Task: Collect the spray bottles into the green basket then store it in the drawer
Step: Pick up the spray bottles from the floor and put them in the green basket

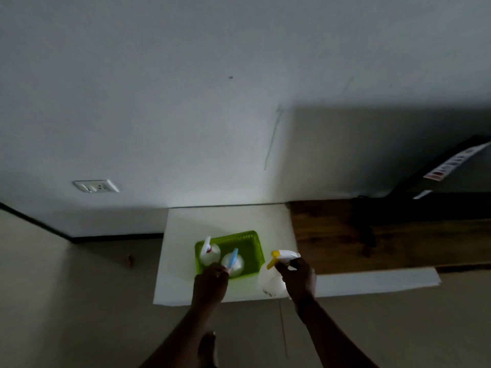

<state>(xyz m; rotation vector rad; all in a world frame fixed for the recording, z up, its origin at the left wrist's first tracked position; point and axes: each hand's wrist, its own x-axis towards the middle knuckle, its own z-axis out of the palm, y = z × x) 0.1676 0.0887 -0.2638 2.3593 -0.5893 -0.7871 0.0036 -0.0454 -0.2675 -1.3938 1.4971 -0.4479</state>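
Note:
A green basket (249,243) sits on a white surface (228,219). Inside it stand a clear spray bottle with a red-and-white nozzle (210,252) at the left and a clear spray bottle with a blue trigger (233,262) in the middle. My left hand (211,281) is at the basket's near edge, fingers closed at the blue trigger's neck. My right hand (299,277) grips the neck of a clear spray bottle with a yellow-and-white nozzle (273,277), which is just right of the basket, outside it.
A dark wooden top (372,235) adjoins the white surface on the right. Behind is a white wall with a power socket (96,186) at the left. Pale floor lies below, and my foot (208,346) shows at the bottom.

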